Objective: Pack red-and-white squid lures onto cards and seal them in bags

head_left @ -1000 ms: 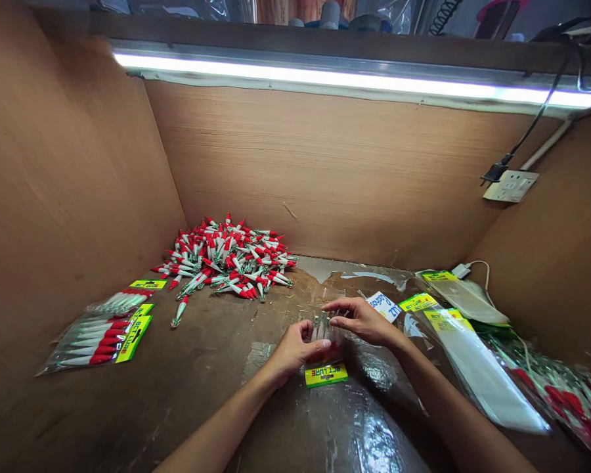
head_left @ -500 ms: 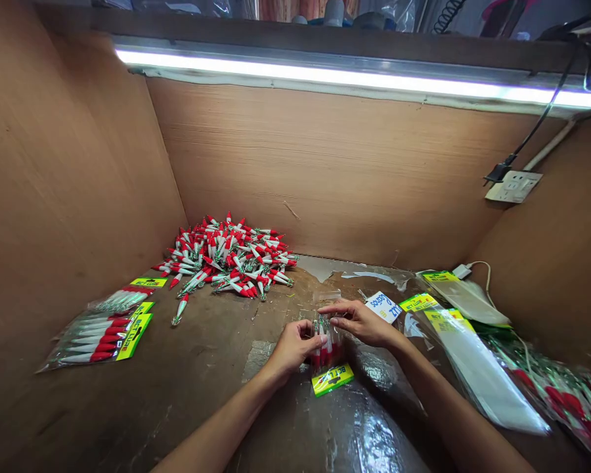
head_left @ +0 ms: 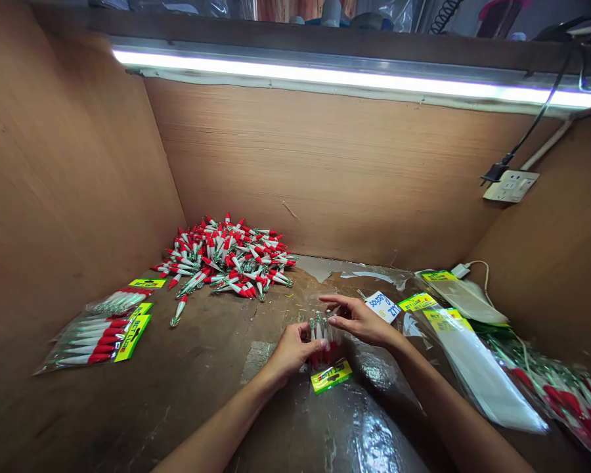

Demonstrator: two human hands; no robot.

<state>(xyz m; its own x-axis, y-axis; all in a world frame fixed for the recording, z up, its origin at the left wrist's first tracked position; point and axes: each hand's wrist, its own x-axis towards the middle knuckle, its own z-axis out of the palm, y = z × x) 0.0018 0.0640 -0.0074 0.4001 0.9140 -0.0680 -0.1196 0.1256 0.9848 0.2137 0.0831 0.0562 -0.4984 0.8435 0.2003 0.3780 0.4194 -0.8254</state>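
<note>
A clear plastic bag of red-and-white fishing lures [head_left: 318, 333] lies on the table before me, its yellow header card [head_left: 331, 376] toward me. Green-silver hooks show at the far end. My left hand [head_left: 293, 349] is closed on the bag's left side, thumb lying across the lures. Over the far right corner reaches my right hand [head_left: 357, 320], fingers stretched out and apart, the lower ones touching the bag's edge. Whether they pinch the plastic is hard to see. Behind, a big pile of loose lures [head_left: 231, 256] rests against the back panel.
Filled lure packs [head_left: 96, 338] lie at left. A handwritten white card [head_left: 383, 307] sits beyond my right hand. Flat bags with yellow headers [head_left: 487, 374] and more packed lures [head_left: 566, 401] lie at right, near a cable [head_left: 489, 282]. A lamp tube [head_left: 354, 77] crosses overhead.
My right index finger has lifted slightly off the bag's far end, so the hooks show more clearly. My left hand stays on the bag; the view has shifted a little.
</note>
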